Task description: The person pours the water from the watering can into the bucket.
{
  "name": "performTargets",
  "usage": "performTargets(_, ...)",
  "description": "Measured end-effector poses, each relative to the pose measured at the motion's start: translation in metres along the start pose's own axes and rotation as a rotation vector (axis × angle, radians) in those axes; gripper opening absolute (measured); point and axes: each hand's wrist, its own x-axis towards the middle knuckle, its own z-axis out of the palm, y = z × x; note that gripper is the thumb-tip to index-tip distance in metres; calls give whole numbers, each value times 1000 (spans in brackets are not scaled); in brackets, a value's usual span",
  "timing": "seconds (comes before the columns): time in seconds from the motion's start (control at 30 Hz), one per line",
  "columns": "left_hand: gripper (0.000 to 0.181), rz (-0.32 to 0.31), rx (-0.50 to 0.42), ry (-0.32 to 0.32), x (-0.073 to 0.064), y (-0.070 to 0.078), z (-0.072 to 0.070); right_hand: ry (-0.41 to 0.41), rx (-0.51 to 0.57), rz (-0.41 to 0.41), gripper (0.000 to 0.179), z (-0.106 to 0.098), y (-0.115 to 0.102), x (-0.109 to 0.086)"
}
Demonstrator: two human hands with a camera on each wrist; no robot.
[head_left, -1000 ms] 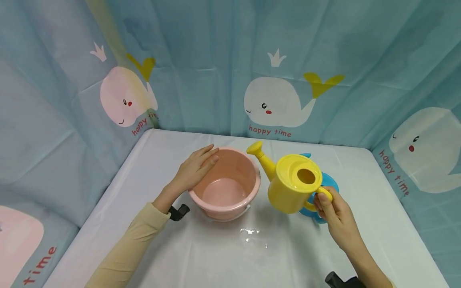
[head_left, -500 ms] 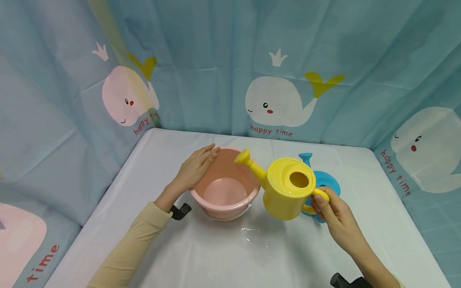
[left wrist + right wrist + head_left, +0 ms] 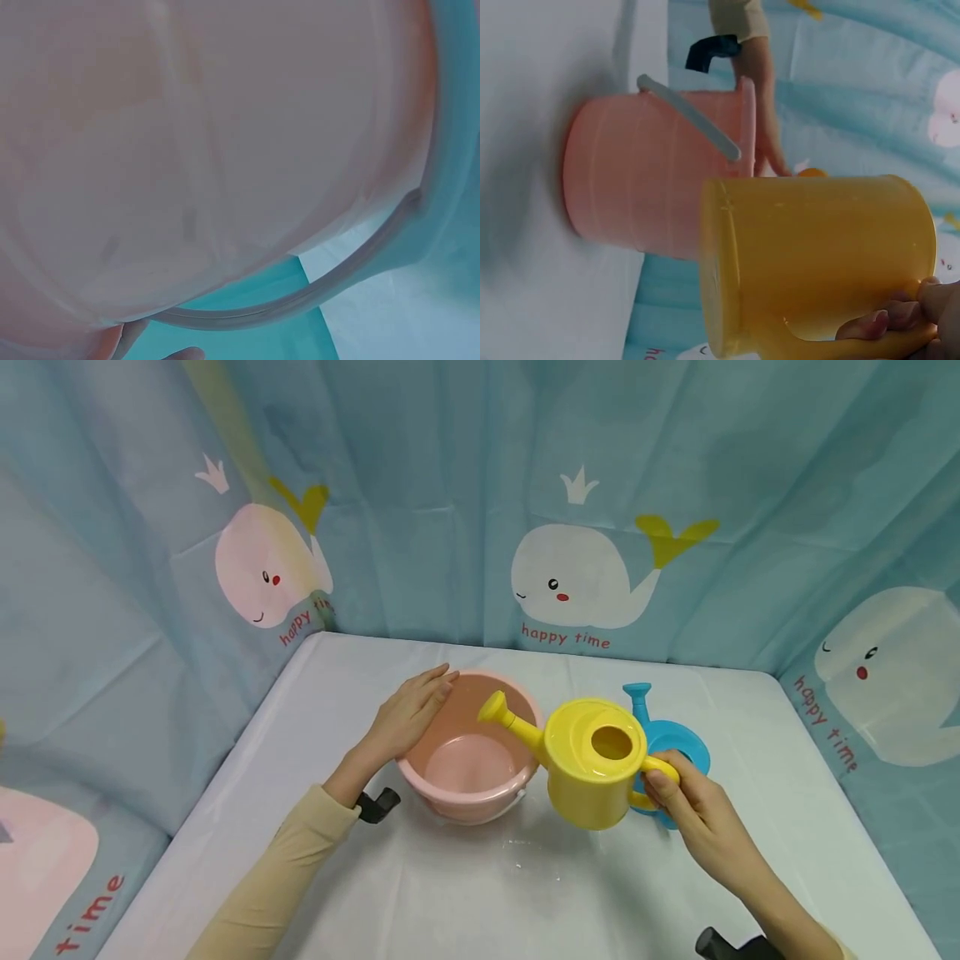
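A pink bucket (image 3: 468,795) stands upright on the white table, and its inside shows no contents. My left hand (image 3: 408,717) rests on the bucket's left rim with the fingers extended. In the left wrist view the bucket's wall (image 3: 210,165) fills most of the frame, its handle (image 3: 300,300) hanging at the side. My right hand (image 3: 701,814) grips the handle of a yellow watering can (image 3: 592,777). The can is held up in the air, its spout reaching over the bucket's right rim. In the right wrist view the can (image 3: 817,255) overlaps the bucket (image 3: 637,172).
Behind the yellow can stands a blue watering can (image 3: 678,739), partly hidden by it and by my right hand. Wet drops (image 3: 525,860) glisten on the white tabletop (image 3: 450,910) in front of the bucket. A whale-print curtain (image 3: 420,568) surrounds the table's back and sides.
The yellow watering can has moved left and slightly nearer, its spout passing from beside the bucket to over it. More of the blue can shows. My left hand stays on the rim.
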Motion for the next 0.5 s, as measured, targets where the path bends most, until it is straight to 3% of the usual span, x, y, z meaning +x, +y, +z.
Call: performTargets(0.5,64,8,-8,4,0,-1,1,18,-95,11,11,-1,-8,2)
